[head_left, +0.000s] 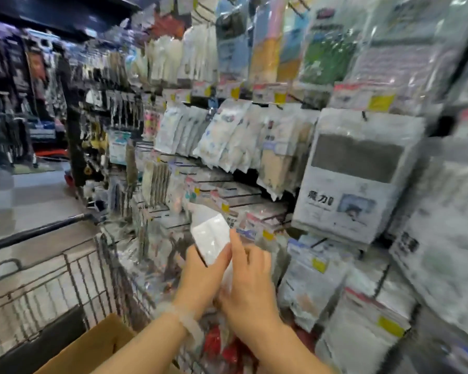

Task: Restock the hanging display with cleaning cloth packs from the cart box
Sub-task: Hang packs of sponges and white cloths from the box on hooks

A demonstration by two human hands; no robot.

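Observation:
A white cleaning cloth pack (211,236) is held up in front of the lower pegs of the hanging display (235,190). My left hand (204,276) grips its lower edge from the left, thumb across the front. From the right, my right hand (250,282) reaches in and its fingers touch the pack's lower right side. The cardboard box (92,346) sits in the wire cart (73,273) at the lower left, only its flap showing. The picture is blurred by motion.
Packs of cloths hang in rows across the display, with a large grey pack (354,174) at the right. Red items (219,344) lie below my hands. The shop aisle floor (25,195) runs off to the left past the cart's black handle (38,230).

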